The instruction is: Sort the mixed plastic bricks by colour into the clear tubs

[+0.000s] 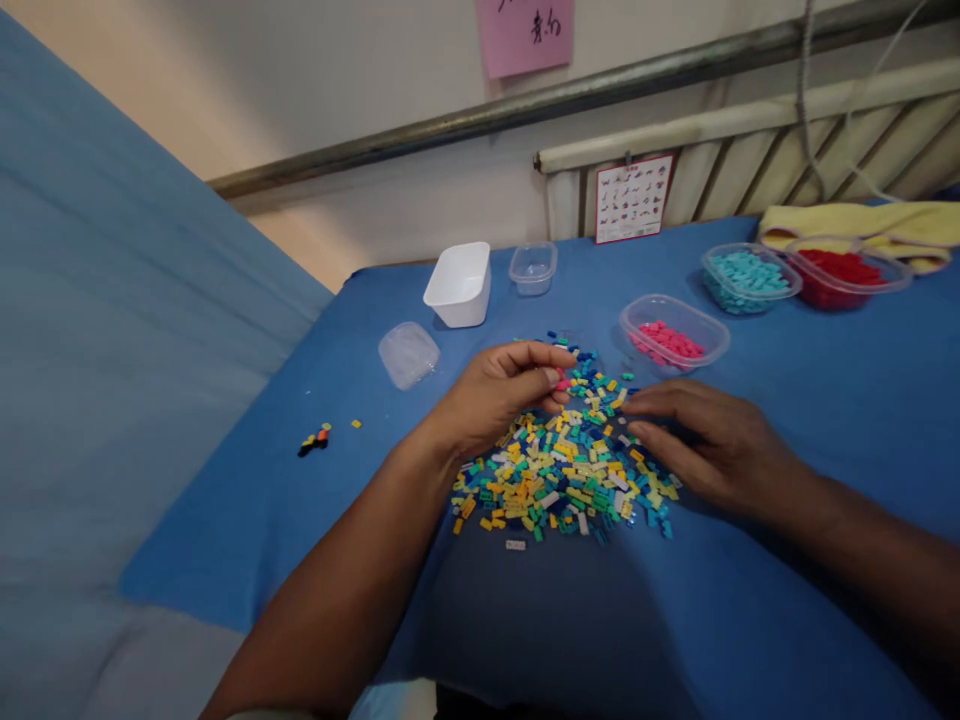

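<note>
A loose pile of small toy building bricks (555, 480) in yellow, green, blue, teal and white lies on the blue-covered table. Above its far left part is my left hand (510, 390), its thumb and fingers closed on pink bricks (562, 380); how many is hidden by the fingers. My right hand (712, 440) hovers at the pile's right side, its thumb and fingers stretched out and apart with nothing seen between them. Just beyond it stands a clear tub (716, 345) with pink bricks (667, 342) in it.
Behind the pile are a white container (459, 290) and a small clear tub (533, 270). A lid (409, 355) lies left. At right stand tubs of turquoise bricks (750, 275) and red bricks (836, 275), near a yellow cloth (862, 225). A small assembled brick piece (315, 440) sits far left.
</note>
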`<state>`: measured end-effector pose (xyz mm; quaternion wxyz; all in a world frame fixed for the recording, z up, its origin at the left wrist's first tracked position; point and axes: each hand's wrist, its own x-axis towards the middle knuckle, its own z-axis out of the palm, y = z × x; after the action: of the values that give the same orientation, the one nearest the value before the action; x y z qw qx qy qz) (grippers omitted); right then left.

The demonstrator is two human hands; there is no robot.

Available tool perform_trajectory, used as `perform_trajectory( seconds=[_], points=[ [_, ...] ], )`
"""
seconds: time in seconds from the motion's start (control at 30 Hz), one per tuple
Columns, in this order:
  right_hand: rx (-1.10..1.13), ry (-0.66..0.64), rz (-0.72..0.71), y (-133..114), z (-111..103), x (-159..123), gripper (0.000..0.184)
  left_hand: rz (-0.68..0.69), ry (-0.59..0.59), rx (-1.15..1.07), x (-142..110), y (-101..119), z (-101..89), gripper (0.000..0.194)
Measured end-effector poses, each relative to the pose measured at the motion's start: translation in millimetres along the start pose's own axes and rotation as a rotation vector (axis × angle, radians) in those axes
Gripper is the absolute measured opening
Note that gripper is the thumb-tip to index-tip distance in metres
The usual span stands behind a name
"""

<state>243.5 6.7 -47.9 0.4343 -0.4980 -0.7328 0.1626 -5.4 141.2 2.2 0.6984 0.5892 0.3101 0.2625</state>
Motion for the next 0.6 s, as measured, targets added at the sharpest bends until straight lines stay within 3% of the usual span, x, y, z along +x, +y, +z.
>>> perform_trajectory(
  seconds=[0.1, 0.2, 0.5, 0.6],
  points=[
    [-0.004, 0.025, -0.029, -11, 2, 0, 0.023, -0.068, -0.082, -0.068, 0, -8, 29.4, 0.019],
    [0.02, 0.025, -0.015, -16, 3, 0, 0.02, -0.101, -0.112, -0.073, 0, -14, 45.9, 0.015],
    [0.034, 0.047, 0.054, -12, 5, -1, 0.014, -0.148, -0.062, -0.051, 0, -16, 53.6, 0.013],
    [0.125, 0.05, 0.151, -11, 7, -1, 0.015, -0.167, -0.04, -0.027, 0, -17, 54.5, 0.011]
  ],
)
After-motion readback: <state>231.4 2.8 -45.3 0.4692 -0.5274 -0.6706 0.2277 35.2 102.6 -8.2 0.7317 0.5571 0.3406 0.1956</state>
